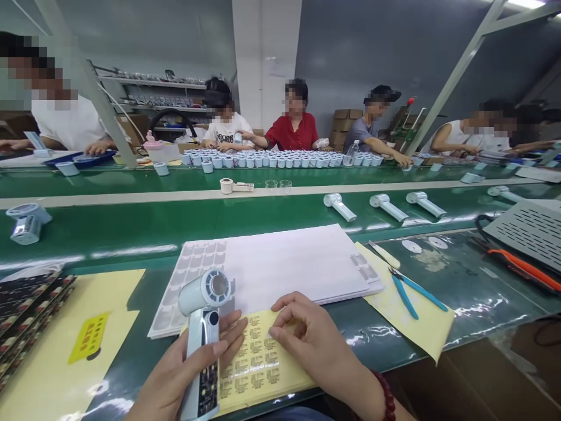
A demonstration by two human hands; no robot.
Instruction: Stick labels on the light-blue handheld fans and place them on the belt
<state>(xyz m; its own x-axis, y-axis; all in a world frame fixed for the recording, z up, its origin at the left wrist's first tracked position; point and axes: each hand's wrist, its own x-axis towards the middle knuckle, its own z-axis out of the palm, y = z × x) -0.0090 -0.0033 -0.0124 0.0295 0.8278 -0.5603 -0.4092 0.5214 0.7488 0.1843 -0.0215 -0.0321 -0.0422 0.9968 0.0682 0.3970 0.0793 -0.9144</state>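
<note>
Green work surface [144, 225] seen running across the room, with metal shelves [153, 85] fixed behind and stacked with small items too blurred to identify; brown cartons [346, 126] stacked at the back wall, contents not visible. On the far side, a blue tray [103, 158] is reached into by a person at left; flat pieces seen in it. Rows of small pale-blue cups [280, 159] packed closely in front of a person in red; dark matter seen in their tops, too small to tell. Clear bottle [351, 153] stood upright among them. Two clear cups [278, 186] noted on the pale strip, beside a white handheld fan [232, 186]; no contents made out. Nearer, a light-blue fan [204, 292] is held upright by the left hand [173, 371], its handle gripped between thumb and fingers, round head uppermost, over the left part of a yellow label sheet [263, 374]. Right hand [313, 339] is held over the same sheet, fingers curled towards the thumb; whether anything is pinched cannot be told. White printed sheets [284, 263] lie stacked beyond; blue-handled pliers [403, 286] rest on yellow paper [423, 327] at right.
</note>
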